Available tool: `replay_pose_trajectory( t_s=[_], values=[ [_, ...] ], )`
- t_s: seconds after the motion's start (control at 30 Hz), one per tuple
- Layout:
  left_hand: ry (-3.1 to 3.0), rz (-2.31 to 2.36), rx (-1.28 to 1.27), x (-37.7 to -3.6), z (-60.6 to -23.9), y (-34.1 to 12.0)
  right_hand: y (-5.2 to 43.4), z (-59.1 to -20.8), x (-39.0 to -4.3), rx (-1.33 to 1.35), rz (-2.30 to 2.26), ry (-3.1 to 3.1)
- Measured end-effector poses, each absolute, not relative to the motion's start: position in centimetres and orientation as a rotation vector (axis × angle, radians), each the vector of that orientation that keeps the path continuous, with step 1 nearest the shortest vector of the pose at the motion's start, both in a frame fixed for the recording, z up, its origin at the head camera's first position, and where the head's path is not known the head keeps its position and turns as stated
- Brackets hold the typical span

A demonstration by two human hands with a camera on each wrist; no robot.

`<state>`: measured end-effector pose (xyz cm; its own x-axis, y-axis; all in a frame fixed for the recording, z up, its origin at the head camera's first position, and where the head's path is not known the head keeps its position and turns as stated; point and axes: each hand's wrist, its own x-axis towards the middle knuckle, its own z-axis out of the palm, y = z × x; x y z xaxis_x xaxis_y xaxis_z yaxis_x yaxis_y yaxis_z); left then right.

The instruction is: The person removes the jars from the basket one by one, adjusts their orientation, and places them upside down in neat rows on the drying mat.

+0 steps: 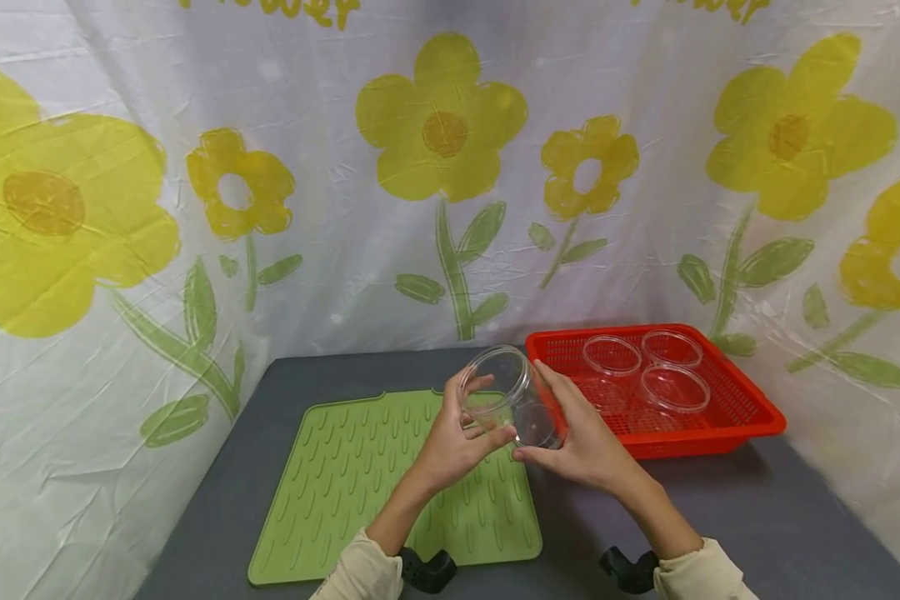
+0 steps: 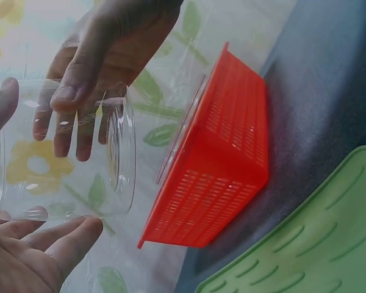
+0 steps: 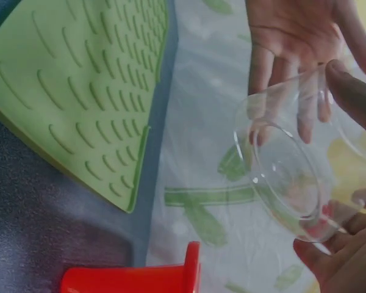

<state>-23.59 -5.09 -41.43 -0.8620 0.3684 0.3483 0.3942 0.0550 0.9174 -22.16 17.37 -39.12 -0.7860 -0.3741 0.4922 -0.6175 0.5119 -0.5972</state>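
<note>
Both hands hold a clear plastic jar point(image 1: 501, 379) above the right part of the green mat, tilted with its rim toward the upper left. My left hand point(image 1: 453, 442) grips it from the left, thumb on one side and fingers on the other. From the right, my right hand point(image 1: 581, 437) grips the lower part near the base. In the left wrist view the see-through jar point(image 2: 61, 165) shows fingers behind its wall. The right wrist view shows the round base of the jar point(image 3: 290, 174) between the hands.
A red plastic basket point(image 1: 720, 442) stands at the right with three clear jars point(image 1: 675, 408) inside. The green ridged drying mat point(image 1: 345, 483) lies at the left on the dark grey table point(image 1: 720, 500). A flower-printed curtain point(image 1: 330, 275) hangs behind and at both sides.
</note>
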Motion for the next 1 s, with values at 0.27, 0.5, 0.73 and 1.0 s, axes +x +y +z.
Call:
replay_pose_trajectory(
  t_s=[0.27,0.5,0.73,1.0],
  values=[
    [-2.26,-2.023,-0.825,-23.6,-41.6,-5.4,16.9,-39.4,-22.1,0.789,1.165,-2.448],
    [-2.291,-1.94,-0.886,-23.5,-40.6,-6.5,16.9,-39.6,-22.0,0.78,1.145,-2.446],
    [-2.431,-1.473,-0.926,-23.7,-37.8,-7.5,16.9,-39.7,-21.7,0.806,1.054,-2.478],
    [-2.622,-1.136,-0.957,-23.4,-35.9,-7.8,16.5,-39.9,-21.6,0.873,0.918,-2.505]
  ],
)
